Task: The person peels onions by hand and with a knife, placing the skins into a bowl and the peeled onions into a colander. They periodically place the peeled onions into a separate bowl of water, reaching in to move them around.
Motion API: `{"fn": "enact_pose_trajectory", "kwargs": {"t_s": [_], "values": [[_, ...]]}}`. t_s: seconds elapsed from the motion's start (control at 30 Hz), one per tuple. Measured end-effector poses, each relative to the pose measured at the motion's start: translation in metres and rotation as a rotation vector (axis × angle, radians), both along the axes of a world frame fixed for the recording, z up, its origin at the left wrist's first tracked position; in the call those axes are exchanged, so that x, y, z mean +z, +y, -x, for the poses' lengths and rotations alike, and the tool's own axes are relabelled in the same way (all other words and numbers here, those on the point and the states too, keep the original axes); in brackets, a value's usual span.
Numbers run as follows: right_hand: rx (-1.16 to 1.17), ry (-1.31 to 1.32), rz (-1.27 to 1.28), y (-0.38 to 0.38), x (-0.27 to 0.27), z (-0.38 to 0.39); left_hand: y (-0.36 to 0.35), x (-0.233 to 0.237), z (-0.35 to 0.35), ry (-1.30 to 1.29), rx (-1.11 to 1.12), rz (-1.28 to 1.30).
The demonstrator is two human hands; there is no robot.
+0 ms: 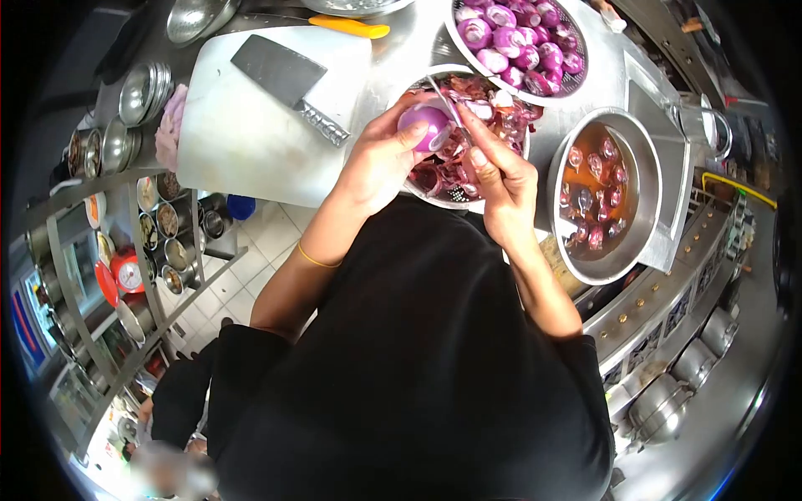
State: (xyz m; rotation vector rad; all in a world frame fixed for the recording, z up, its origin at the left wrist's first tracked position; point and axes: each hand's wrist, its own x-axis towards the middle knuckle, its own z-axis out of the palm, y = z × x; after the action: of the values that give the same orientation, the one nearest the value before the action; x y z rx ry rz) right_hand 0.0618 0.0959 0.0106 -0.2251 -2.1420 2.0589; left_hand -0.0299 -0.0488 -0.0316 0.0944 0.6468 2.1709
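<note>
Two hands meet over a steel bowl [422,77] of purple skins at the middle of the counter. The left hand [380,163] has its grip closed around a peeled-looking red onion [430,125], fingertips on its far side and thumb under it, held just above the scraps. That placement seems meant to let whatever comes off drop straight into the bowl. The right hand [501,179] has its grip pinched together on a small knife [444,100], with the thin blade slanting up and away beside the onion, close enough to work its surface.

Far and to the right, a colander [454,35] is heaped with pale purple onions. To the right of the hands, a wide pan [647,179] holds brownish water with more onions floating in it (probably soaking so the skins loosen). On the left lies a white cutting board [242,142] with a cleaver [276,67] resting flat on it, out of the hands' way.

No brand, label or writing can be read anywhere.
</note>
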Motion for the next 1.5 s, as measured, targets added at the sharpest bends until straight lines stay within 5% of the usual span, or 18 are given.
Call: {"fn": "enact_pose_trajectory", "kwargs": {"t_s": [0.3, 0.53, 0.6, 0.67, 0.8, 0.93, 1.07, 1.27, 1.5], "values": [[-0.354, -0.039, 0.218, 0.033, -0.008, 0.003, -0.008, -0.005, 0.002, 0.269, 0.153, 0.122], [-0.07, -0.323, 0.138, 0.039, -0.028, -0.017, -0.02, -0.009, -0.001, 0.43, 0.209, 0.244], [-0.111, -0.342, 0.158, 0.038, -0.032, -0.024, -0.02, -0.004, 0.009, 0.12, 0.101, 0.13], [-0.146, -0.293, 0.185, 0.042, -0.029, -0.033, -0.012, -0.008, 0.022, 0.168, 0.059, 0.142], [-0.329, -0.266, 0.142, 0.053, -0.01, -0.063, 0.045, 0.009, 0.057, 0.628, -0.047, 0.478], [-0.533, -0.232, 0.139, 0.066, -0.001, -0.108, 0.149, 0.001, 0.089, 1.661, 0.116, 0.751], [-0.779, -0.147, 0.097, 0.084, 0.004, -0.168, 0.221, -0.01, 0.091, 1.774, 0.063, 0.888], [-0.982, -0.093, 0.341, 0.142, -0.014, -0.254, 0.347, -0.017, 0.13, 1.898, 0.362, 0.873], [-0.849, -0.09, 0.261, 0.227, -0.014, -0.317, 0.385, -0.058, 0.148, 2.128, -0.043, 1.107]]}}
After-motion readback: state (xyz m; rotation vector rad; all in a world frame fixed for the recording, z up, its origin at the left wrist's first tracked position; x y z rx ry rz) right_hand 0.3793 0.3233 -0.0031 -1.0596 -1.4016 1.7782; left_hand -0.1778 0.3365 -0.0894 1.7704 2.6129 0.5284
